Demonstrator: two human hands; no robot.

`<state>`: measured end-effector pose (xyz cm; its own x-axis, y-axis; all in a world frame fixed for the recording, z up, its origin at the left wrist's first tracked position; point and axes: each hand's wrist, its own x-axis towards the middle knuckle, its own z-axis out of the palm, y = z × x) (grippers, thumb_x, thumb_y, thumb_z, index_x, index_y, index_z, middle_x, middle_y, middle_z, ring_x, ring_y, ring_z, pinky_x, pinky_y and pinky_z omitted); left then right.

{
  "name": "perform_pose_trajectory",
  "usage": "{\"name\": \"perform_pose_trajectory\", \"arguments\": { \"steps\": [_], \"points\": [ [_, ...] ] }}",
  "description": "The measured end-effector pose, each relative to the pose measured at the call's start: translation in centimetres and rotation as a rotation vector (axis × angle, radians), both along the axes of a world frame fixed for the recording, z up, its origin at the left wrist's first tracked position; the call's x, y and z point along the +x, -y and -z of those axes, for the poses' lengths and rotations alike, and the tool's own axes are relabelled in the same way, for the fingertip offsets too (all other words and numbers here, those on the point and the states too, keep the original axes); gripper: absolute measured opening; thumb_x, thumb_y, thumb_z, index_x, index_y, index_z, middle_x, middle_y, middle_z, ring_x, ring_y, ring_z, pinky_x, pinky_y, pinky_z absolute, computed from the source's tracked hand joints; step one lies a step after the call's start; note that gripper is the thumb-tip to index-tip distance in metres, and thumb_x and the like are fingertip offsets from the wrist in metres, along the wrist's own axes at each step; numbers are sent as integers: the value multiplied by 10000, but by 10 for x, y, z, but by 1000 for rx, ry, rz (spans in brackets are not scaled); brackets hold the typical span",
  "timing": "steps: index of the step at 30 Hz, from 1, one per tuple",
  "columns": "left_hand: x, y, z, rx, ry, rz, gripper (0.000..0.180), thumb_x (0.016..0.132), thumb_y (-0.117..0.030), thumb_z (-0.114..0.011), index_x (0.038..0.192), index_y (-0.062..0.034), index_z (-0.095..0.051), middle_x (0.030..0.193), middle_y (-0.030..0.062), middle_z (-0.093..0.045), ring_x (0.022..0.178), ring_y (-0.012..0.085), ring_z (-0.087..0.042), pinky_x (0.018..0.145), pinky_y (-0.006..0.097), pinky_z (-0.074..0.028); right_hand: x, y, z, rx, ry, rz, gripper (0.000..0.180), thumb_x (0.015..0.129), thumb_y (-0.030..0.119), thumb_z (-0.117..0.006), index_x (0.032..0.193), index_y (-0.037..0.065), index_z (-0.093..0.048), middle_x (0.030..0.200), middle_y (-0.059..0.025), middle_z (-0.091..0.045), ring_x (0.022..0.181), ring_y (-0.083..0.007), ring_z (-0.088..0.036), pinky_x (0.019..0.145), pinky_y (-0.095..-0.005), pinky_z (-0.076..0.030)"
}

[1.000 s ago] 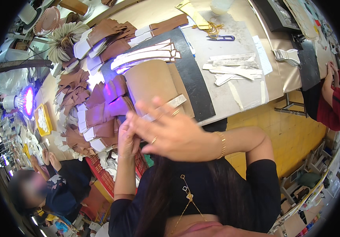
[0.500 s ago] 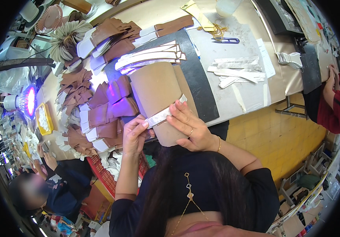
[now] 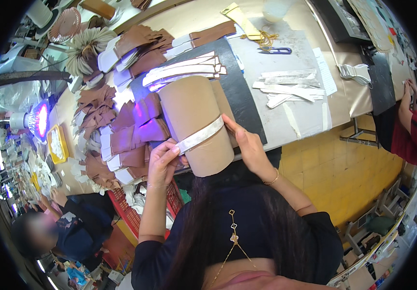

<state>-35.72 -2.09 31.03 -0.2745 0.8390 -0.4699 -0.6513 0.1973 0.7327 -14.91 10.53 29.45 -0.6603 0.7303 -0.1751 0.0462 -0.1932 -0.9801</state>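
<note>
A curved tan cylinder-like form (image 3: 189, 101) lies at the table's near edge. Across its rounded top runs a whitish strip (image 3: 200, 137) with a thin brown edge. The strip's left end is pinched between the thumb and fingers of my left hand (image 3: 162, 162). At the other end, my right hand (image 3: 253, 149) has its fingers stretched out along the form's right side, the fingertips touching near the strip's end. Beyond the form lies a fan of white, brown-edged strips (image 3: 189, 67) on a black mat (image 3: 247, 104).
Stacks of brown and white pieces (image 3: 136, 130) crowd the left, beside a glowing lamp (image 3: 40, 118) and a yellow tray (image 3: 63, 145). Loose white strips (image 3: 290, 84), blue-handled thread snips (image 3: 278, 50) and yellow rubber bands (image 3: 265, 39) lie right of the mat. Another person (image 3: 80, 232) works at left.
My right hand has slid off the strip's top toward its right end, uncovering it. The strip now lies flatter over the form. My left hand keeps its pinch.
</note>
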Motion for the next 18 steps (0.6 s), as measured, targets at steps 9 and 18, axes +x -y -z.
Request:
{"name": "perform_pose_trajectory", "arguments": {
  "steps": [9, 18],
  "points": [
    [-17, -56, -70, 145, -232, 269, 182, 849, -148, -642, 847, 26, -590, 486, -7, -462, 330, 43, -361, 322, 189, -285, 52, -114, 4, 966, 619, 269, 277, 853, 73, -574, 1126, 64, -624, 1063, -124, -594, 976, -281, -550, 862, -341, -431],
    [-124, -123, -34, -242, -873, 248, 267, 820, -313, -663, 858, -49, -658, 517, -27, -473, 427, 42, -384, 399, 229, -283, 82, -152, 18, 1282, 851, 82, 193, 764, 77, -652, 954, 102, -667, 959, -57, -588, 923, -240, -531, 817, -366, -401]
  ]
}}
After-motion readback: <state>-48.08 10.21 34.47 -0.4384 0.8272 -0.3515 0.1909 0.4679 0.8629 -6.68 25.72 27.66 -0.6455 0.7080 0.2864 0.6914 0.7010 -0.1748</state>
